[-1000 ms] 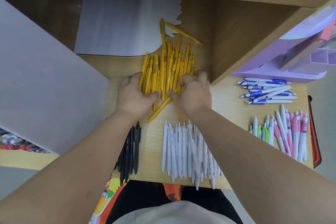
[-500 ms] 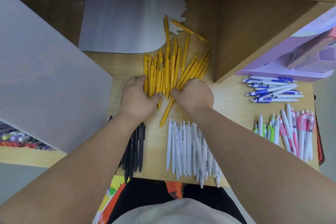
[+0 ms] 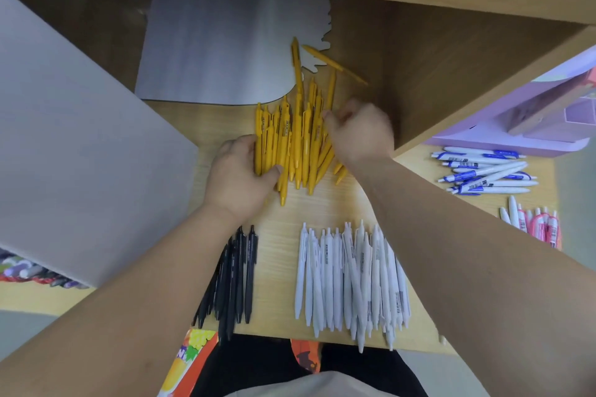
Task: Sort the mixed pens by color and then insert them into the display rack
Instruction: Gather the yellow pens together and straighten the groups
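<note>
Many yellow pens (image 3: pixel 296 138): likely light, stiff, slick, prone to rolling | my left grip (image 3: pixel 240 171) curls round their left edge | right grip (image 3: pixel 358 132) blurred, cannot tell | I'd squeeze mid-barrel.

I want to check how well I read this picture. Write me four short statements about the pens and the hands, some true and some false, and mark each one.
1. The left hand and the right hand are both at the yellow pens. True.
2. The black pens lie to the right of the white pens. False: they lie to their left.
3. The white pens lie nearer to the person than the yellow pens. True.
4. The blue-and-white pens already stand in the purple rack. False: they lie flat on the table, in front of the rack.
</note>
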The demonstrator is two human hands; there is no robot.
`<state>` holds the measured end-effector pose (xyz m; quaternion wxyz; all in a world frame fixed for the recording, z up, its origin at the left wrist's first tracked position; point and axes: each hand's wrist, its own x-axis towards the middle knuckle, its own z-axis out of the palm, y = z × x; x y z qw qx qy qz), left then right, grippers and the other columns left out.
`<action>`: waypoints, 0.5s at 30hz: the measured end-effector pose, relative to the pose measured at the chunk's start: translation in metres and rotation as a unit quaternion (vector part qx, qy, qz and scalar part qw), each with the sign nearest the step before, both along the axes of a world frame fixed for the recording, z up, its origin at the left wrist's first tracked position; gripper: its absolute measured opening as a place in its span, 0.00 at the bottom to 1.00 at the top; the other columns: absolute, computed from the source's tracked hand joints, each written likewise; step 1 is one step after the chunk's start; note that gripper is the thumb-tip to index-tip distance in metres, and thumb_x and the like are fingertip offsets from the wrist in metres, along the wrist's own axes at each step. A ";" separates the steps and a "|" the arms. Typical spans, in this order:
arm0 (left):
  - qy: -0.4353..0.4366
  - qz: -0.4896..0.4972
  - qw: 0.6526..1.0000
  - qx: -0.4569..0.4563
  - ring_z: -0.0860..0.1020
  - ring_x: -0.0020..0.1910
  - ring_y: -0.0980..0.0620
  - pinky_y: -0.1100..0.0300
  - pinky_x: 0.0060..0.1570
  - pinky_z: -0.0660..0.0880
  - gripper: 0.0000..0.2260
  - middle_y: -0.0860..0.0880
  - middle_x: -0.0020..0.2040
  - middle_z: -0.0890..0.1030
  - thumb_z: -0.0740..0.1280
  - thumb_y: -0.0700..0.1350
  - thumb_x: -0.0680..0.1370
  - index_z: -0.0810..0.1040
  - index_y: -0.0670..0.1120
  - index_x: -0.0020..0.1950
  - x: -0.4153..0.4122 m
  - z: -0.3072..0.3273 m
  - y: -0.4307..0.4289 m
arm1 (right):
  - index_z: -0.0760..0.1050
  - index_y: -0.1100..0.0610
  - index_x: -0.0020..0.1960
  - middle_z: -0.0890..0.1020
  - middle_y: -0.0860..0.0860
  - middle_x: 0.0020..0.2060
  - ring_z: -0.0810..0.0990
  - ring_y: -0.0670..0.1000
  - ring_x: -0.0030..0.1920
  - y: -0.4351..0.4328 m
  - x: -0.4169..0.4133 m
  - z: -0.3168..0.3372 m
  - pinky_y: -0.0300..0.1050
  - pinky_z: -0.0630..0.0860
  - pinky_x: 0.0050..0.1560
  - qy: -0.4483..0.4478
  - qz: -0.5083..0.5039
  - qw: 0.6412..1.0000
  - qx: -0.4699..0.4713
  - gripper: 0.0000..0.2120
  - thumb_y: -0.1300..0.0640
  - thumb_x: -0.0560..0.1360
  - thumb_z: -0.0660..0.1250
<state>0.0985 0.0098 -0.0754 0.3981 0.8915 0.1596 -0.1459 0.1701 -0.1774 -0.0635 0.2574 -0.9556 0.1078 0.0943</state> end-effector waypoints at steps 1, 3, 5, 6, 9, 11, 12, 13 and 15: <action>-0.005 0.001 1.000 0.005 0.77 0.59 0.46 0.47 0.62 0.75 0.29 0.47 0.64 0.74 0.74 0.53 0.73 0.71 0.50 0.72 0.002 -0.001 0.001 | 0.78 0.53 0.52 0.80 0.51 0.40 0.79 0.52 0.39 0.001 0.005 -0.002 0.44 0.76 0.39 -0.019 0.018 0.999 -0.021 0.15 0.42 0.80 0.61; -0.016 0.001 0.999 0.034 0.74 0.63 0.44 0.50 0.65 0.72 0.28 0.46 0.65 0.73 0.73 0.53 0.74 0.71 0.50 0.72 0.008 -0.002 0.002 | 0.74 0.52 0.61 0.79 0.55 0.55 0.79 0.57 0.53 0.002 0.022 -0.013 0.50 0.79 0.50 -0.023 0.059 0.996 -0.061 0.18 0.40 0.81 0.57; -0.030 -0.004 0.995 0.091 0.70 0.67 0.42 0.52 0.65 0.68 0.26 0.44 0.67 0.72 0.70 0.55 0.76 0.71 0.50 0.72 0.016 0.002 -0.002 | 0.66 0.49 0.72 0.67 0.55 0.73 0.65 0.60 0.74 0.000 0.041 -0.024 0.57 0.68 0.70 0.025 0.084 0.990 -0.108 0.26 0.36 0.80 0.52; -0.041 -0.007 0.992 0.118 0.68 0.67 0.41 0.52 0.64 0.66 0.25 0.44 0.68 0.72 0.68 0.56 0.77 0.71 0.50 0.73 0.023 0.004 -0.003 | 0.62 0.48 0.76 0.61 0.53 0.77 0.55 0.59 0.78 -0.001 0.049 -0.028 0.59 0.59 0.75 0.046 0.090 0.987 -0.121 0.30 0.34 0.80 0.49; -0.061 -0.039 0.987 0.141 0.66 0.70 0.41 0.49 0.67 0.64 0.26 0.46 0.71 0.70 0.64 0.59 0.79 0.67 0.53 0.75 0.050 0.007 -0.012 | 0.60 0.51 0.78 0.58 0.52 0.79 0.49 0.57 0.80 -0.004 0.056 -0.035 0.58 0.50 0.78 0.065 0.108 0.981 -0.145 0.31 0.34 0.81 0.46; -0.059 -0.079 0.985 0.145 0.64 0.72 0.42 0.49 0.69 0.63 0.26 0.48 0.74 0.68 0.62 0.60 0.79 0.65 0.56 0.76 0.071 0.008 -0.019 | 0.60 0.53 0.78 0.58 0.52 0.78 0.52 0.56 0.79 -0.004 0.054 -0.036 0.58 0.55 0.77 0.060 0.119 0.979 -0.155 0.32 0.35 0.81 0.46; -0.051 -0.100 0.982 0.151 0.63 0.73 0.43 0.48 0.69 0.63 0.26 0.49 0.75 0.67 0.60 0.61 0.80 0.65 0.57 0.77 0.080 0.008 -0.023 | 0.59 0.53 0.78 0.56 0.52 0.79 0.53 0.56 0.79 -0.003 0.052 -0.035 0.58 0.56 0.76 0.068 0.122 0.979 -0.148 0.33 0.34 0.81 0.46; -0.040 -0.123 0.978 0.162 0.62 0.74 0.43 0.47 0.70 0.63 0.25 0.49 0.76 0.66 0.59 0.62 0.80 0.64 0.59 0.77 0.089 0.009 -0.027 | 0.58 0.54 0.79 0.55 0.52 0.79 0.53 0.55 0.79 -0.002 0.050 -0.033 0.58 0.57 0.76 0.078 0.121 0.981 -0.133 0.34 0.35 0.80 0.47; -0.019 -0.164 0.969 0.184 0.61 0.75 0.42 0.45 0.71 0.61 0.25 0.50 0.77 0.65 0.56 0.64 0.80 0.62 0.61 0.77 0.103 0.008 -0.036 | 0.58 0.54 0.78 0.55 0.54 0.79 0.57 0.55 0.77 -0.002 0.042 -0.027 0.55 0.60 0.75 0.075 0.112 0.987 -0.092 0.33 0.36 0.81 0.49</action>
